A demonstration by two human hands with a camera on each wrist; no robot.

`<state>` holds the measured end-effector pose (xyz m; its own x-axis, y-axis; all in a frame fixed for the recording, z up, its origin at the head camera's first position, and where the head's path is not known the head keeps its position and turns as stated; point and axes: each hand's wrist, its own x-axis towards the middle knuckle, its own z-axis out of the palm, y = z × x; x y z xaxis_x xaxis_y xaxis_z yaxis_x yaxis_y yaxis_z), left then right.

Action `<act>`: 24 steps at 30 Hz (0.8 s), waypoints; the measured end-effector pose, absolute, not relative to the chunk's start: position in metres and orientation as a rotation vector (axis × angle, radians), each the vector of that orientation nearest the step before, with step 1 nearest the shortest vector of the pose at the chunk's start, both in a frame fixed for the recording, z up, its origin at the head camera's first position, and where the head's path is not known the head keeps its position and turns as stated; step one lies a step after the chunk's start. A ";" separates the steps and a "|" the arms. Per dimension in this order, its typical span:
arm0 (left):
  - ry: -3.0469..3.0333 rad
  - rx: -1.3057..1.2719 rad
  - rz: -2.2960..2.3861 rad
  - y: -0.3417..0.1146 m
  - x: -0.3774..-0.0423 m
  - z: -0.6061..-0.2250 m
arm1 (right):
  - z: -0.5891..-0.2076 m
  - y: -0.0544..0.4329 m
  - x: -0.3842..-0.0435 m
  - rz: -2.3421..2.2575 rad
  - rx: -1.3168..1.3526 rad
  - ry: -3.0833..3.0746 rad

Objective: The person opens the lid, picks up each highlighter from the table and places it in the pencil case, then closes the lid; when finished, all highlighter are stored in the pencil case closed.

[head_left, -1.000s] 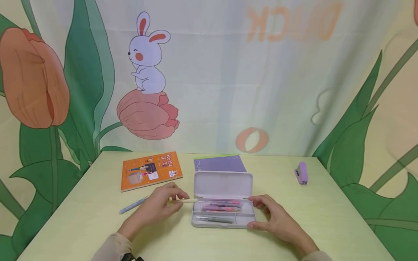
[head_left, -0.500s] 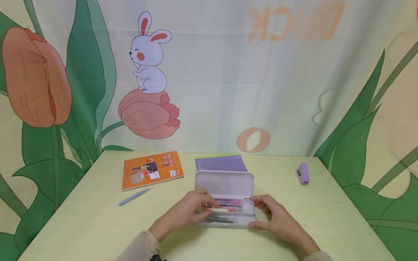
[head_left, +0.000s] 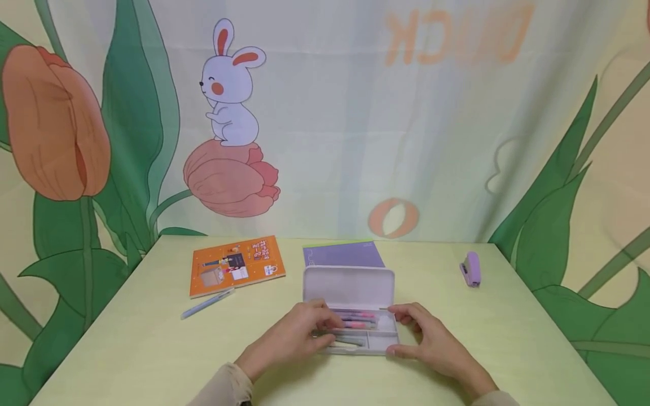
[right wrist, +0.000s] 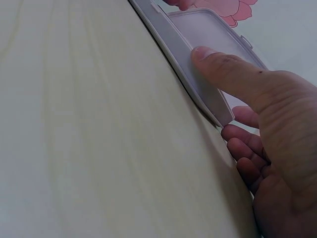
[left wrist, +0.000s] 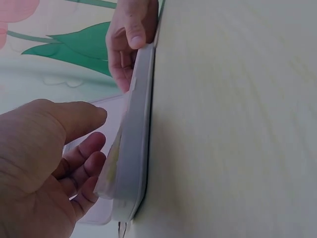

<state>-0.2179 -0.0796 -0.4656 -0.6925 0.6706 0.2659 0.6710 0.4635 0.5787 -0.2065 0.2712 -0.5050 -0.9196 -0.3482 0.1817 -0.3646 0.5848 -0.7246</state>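
A light grey pencil case point(head_left: 350, 285) lies on the table with its lid raised. My left hand point(head_left: 297, 332) hovers over its left end, thumb and fingers apart; in the left wrist view nothing shows between them. A pen end point(left wrist: 105, 182) leans up over the case's front wall beside those fingers. In the front compartment lie a cream pen point(head_left: 343, 345) and a grey-green pen point(head_left: 351, 340), partly hidden by the hand. Several pinkish pens point(head_left: 359, 325) fill the back compartment. My right hand point(head_left: 431, 344) holds the case's right end, thumb at the front wall, fingers behind.
A light blue pen point(head_left: 207, 304) lies on the left, close to an orange book point(head_left: 237, 266). Behind the lid is a purple notebook point(head_left: 343, 255). A purple stapler point(head_left: 472, 269) stands at the far right. A printed curtain point(head_left: 325, 124) hangs behind the table.
My left hand has moved right with the cream pen, from beside the case to over it, and let the pen go in the front compartment. The right hand has stayed on the case.
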 end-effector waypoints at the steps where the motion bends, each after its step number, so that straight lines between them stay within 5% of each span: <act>1: -2.680 -1.219 -1.066 -0.081 -0.218 -0.464 | -0.505 0.271 -0.207 1.279 0.626 -2.776; 24: -2.681 -1.135 -1.070 -0.092 -0.224 -0.458 | -0.504 0.272 -0.207 1.283 0.623 -2.792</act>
